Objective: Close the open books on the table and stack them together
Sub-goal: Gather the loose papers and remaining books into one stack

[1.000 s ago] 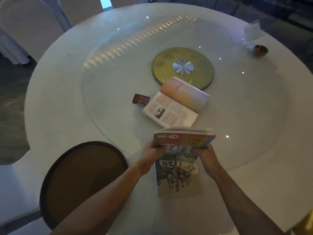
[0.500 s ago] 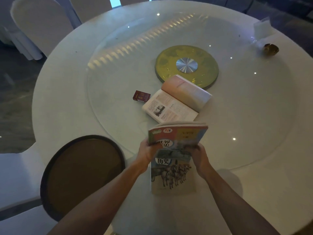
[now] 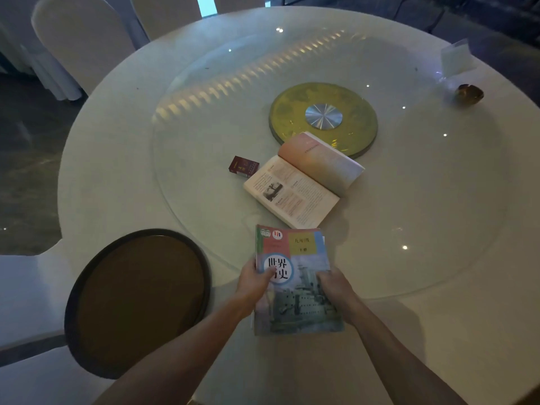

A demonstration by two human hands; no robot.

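A closed textbook with a battleship cover (image 3: 295, 299) lies flat near the table's front edge, covering another book that only shows as a thin edge on its left side. My left hand (image 3: 252, 280) grips its left edge, thumb on the cover. My right hand (image 3: 336, 287) presses on its right side, fingers on the cover. Farther back an open book (image 3: 301, 182) lies face up on the glass turntable (image 3: 438, 200), its pages spread.
A small dark red box (image 3: 243, 166) sits left of the open book. A gold disc with a silver hub (image 3: 323, 114) marks the table's middle. A round brown tray (image 3: 137, 299) lies at front left. A small brass dish (image 3: 470, 94) and white card stand far right. Covered chairs stand behind.
The battleship book was held tilted above a horse-cover book; both hands have lowered it flat on top, hiding that cover.
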